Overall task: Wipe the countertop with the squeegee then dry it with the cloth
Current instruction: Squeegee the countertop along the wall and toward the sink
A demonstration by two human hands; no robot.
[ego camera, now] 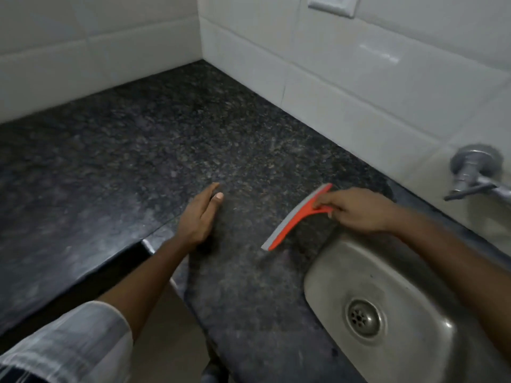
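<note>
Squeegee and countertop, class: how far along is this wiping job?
Done: nothing clearly finished; the countertop shows no sure wiped track. In hand: the right hand grips the orange squeegee, blade at the counter beside the sink; the left hand rests open. Left: drying, with no cloth in view.

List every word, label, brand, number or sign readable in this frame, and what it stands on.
None can be read.
Squeegee, held by the right hand: no marking visible.
Wall socket: plain, cut off by the frame.
Tap, sink, countertop: no print.
</note>
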